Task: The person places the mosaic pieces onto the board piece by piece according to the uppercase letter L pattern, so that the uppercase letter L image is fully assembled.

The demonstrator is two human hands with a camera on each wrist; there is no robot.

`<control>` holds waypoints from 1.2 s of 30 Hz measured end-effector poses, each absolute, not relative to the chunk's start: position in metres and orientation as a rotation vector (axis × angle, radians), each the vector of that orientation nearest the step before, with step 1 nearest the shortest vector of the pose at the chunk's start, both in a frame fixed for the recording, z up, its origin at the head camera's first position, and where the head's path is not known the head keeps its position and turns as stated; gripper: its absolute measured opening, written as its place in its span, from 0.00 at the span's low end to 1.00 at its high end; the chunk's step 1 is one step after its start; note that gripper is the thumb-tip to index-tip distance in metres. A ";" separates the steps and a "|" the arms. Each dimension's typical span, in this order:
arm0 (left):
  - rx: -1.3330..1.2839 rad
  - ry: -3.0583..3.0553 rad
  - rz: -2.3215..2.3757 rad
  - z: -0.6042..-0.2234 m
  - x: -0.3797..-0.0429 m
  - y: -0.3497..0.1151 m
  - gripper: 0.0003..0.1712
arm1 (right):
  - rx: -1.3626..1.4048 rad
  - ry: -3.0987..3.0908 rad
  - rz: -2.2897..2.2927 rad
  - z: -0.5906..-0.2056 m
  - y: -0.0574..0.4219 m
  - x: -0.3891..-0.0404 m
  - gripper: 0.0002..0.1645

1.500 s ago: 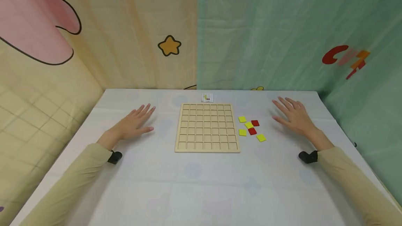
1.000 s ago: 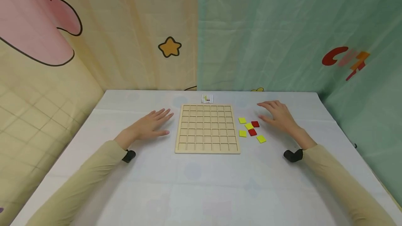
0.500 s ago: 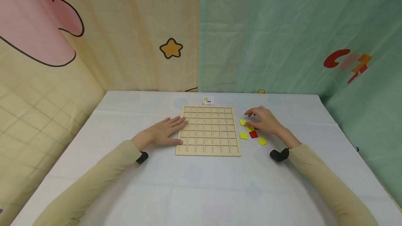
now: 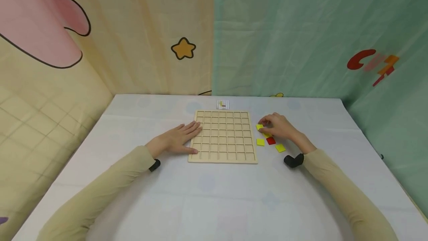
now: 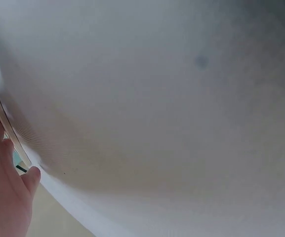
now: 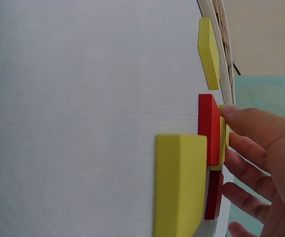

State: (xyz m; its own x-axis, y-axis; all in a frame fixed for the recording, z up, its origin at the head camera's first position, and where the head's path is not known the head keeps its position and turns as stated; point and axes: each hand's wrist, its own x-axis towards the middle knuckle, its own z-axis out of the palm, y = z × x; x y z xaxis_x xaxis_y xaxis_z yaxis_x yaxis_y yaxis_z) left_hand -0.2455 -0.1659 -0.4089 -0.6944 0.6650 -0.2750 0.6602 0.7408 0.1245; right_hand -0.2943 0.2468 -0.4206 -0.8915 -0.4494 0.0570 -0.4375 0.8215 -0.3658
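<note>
In the head view my left hand (image 4: 175, 140) rests with straight fingers on the left edge of the pale wooden grid board (image 4: 223, 161); the left wrist view shows its thumb at the board's edge. To the right of the board my right hand (image 4: 280, 126) has its thumb and forefinger at the farthest yellow square tile (image 4: 259, 126), pinching it at the edges. Another yellow tile, a red tile (image 4: 271, 141) and a nearer yellow tile (image 4: 280, 148) lie around it. A dark red tile (image 6: 213, 195), hidden from the head view, shows under my fingers in the right wrist view.
Behind the board lies a small printed grid card (image 4: 223, 104) with coloured squares. One yellow tile (image 4: 260, 142) sits close to the board's right edge. A white cloth (image 4: 214, 200) covers the table, and printed curtains hang behind it.
Both hands have moved inward. My left hand has come from the cloth onto the board's left edge; my right hand has come to the tiles and taken hold of the far yellow one.
</note>
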 end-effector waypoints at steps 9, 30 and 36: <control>1.024 2.633 -0.058 -0.406 -0.248 -0.165 0.52 | -0.689 2.958 -0.583 -0.414 0.248 -0.298 0.22; 1.016 2.632 -0.091 -0.410 -0.245 -0.164 0.51 | -0.704 2.940 -0.635 -0.417 0.256 -0.297 0.19; 1.030 2.624 -0.106 -0.406 -0.242 -0.163 0.51 | -0.644 2.991 -0.595 -0.418 0.253 -0.294 0.21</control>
State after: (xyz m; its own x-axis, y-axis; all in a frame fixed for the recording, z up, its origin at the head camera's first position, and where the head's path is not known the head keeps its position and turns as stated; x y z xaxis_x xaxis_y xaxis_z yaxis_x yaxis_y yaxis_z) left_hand -0.2425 -0.1634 -0.4061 -0.6894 0.6500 -0.3198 0.6737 0.7375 0.0469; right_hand -0.2942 0.2530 -0.4182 -0.9143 -0.4014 0.0551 -0.3919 0.8417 -0.3715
